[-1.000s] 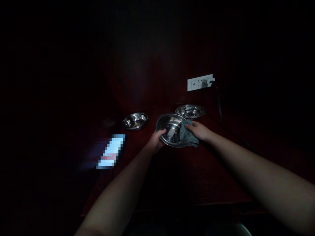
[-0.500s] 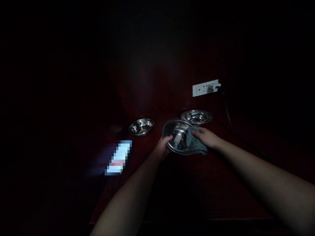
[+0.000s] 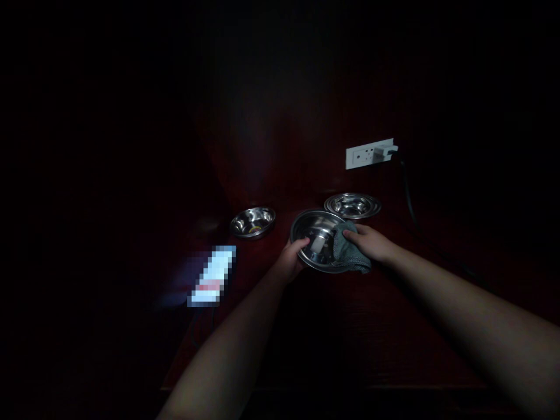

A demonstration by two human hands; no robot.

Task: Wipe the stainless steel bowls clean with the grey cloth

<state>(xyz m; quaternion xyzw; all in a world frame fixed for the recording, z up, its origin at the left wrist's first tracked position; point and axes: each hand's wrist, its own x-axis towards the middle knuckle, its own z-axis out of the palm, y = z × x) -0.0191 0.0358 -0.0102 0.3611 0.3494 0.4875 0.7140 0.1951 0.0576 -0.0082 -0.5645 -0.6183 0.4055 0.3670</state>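
In dim light, my left hand (image 3: 292,258) grips the near left rim of a shiny steel bowl (image 3: 315,235), thumb over the edge, tilting it toward me. My right hand (image 3: 370,242) presses a grey-green cloth (image 3: 346,254) against the bowl's right side, fingers closed on the cloth. The bowl is held just above a dark red wooden table (image 3: 350,332).
Another steel bowl (image 3: 252,221) sits to the left, and a stack of steel bowls (image 3: 352,205) stands behind on the right. A lit phone screen (image 3: 212,275) lies at the left. A white wall socket (image 3: 370,154) with a plug and a black cable (image 3: 409,195) is behind.
The view has shifted, so everything sits a little further right in the frame. Both hands keep the same hold on bowl and cloth; the cloth has moved slightly along the rim.
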